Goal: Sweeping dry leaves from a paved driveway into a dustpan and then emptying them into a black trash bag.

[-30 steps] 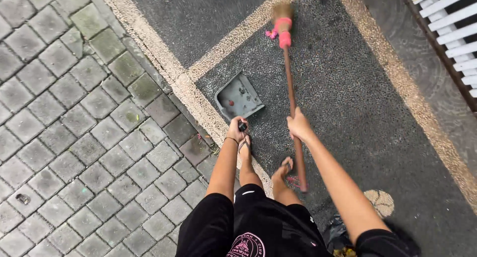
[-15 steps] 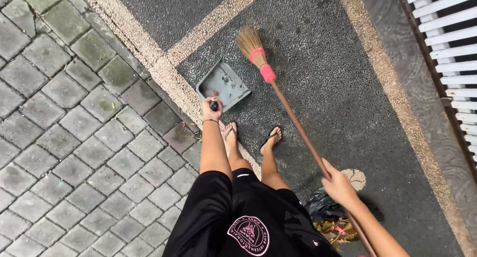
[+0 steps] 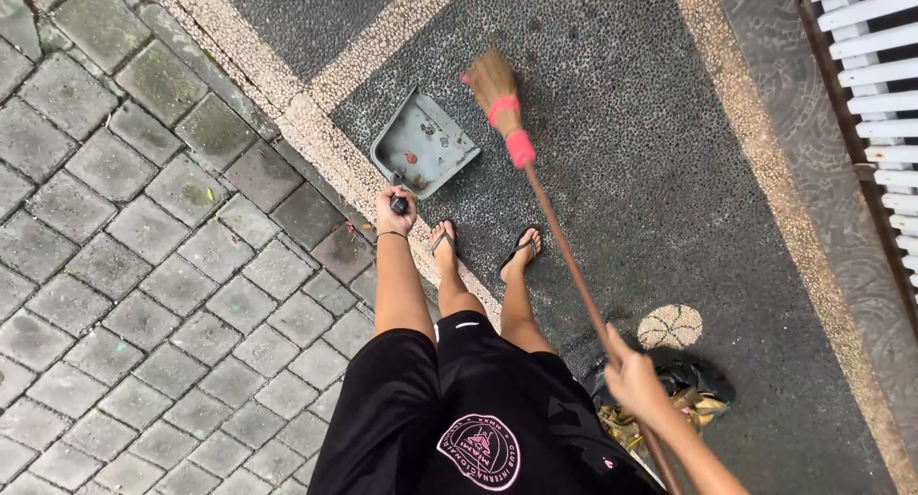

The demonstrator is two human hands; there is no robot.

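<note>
Dustpan (image 3: 424, 146) lies on the dark paving, its handle clasped by the left hand (image 3: 394, 210) at its near edge. Right hand (image 3: 632, 378) is closed round the broom (image 3: 535, 194) stick; bristles sit just right of the pan.

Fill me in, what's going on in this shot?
A person stands on dark pebbled pavement, sweeping. The left hand grips the handle of a grey dustpan resting on the ground with a few bits of debris in it. The right hand holds the long wooden stick of a broom, its bristles down on the ground beside the dustpan's open edge. A black bag with leaves lies by the right hand. Grey paving stones lie to the left.
</note>
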